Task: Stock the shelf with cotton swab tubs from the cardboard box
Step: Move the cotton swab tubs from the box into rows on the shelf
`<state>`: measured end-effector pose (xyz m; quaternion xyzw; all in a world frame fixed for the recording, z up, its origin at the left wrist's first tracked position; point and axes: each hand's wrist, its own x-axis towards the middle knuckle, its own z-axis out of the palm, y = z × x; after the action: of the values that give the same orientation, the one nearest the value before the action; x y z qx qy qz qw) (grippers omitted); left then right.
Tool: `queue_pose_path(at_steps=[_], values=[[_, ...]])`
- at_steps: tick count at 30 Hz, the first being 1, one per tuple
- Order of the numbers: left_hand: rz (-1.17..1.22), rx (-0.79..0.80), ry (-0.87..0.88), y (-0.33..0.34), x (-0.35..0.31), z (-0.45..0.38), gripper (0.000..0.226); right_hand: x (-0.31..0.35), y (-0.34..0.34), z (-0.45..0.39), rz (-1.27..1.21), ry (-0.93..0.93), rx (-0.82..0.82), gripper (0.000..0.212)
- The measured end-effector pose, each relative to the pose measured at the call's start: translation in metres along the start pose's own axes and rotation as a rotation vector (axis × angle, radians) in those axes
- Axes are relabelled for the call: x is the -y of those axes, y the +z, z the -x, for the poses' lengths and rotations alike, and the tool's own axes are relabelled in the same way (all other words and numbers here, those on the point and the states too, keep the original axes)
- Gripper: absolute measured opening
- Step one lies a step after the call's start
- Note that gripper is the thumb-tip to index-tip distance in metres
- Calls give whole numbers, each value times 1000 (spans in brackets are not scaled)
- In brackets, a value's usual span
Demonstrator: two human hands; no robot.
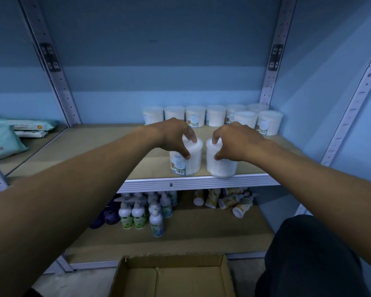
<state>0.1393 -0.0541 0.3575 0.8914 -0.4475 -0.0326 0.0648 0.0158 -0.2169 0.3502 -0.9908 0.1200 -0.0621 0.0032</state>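
Observation:
Two clear cotton swab tubs stand side by side at the front edge of the shelf board (94, 146). My left hand (171, 135) grips the left tub (187, 163) from above, thumb on its side and fingers on the lid. My right hand (234, 141) grips the right tub (222, 167) the same way. Several more swab tubs (214, 116) stand in a row along the back wall at the right. The cardboard box (171, 277) sits open on the floor below me; what shows of its bottom is bare.
Wipe packs (7, 138) lie on the neighbouring shelf at left. The lower shelf holds pump bottles (139, 213) and several tipped-over tubes (227, 200). Metal uprights (270, 78) frame the bay. My dark-trousered knee (313, 254) is at bottom right.

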Motion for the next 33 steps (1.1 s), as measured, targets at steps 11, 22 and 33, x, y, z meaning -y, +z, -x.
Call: queue_pose_path(at_steps=[11,22,33], values=[[24,-82,-1,13,-1,-28,53,-7,7,-19,-35,18,-31,48],[21,-91,-18,14,3,-77,53,-24,17,-63,-11,63,-62,44],[58,-95,-87,14,13,-127,54,-49,35,-123,-8,76,-67,47]])
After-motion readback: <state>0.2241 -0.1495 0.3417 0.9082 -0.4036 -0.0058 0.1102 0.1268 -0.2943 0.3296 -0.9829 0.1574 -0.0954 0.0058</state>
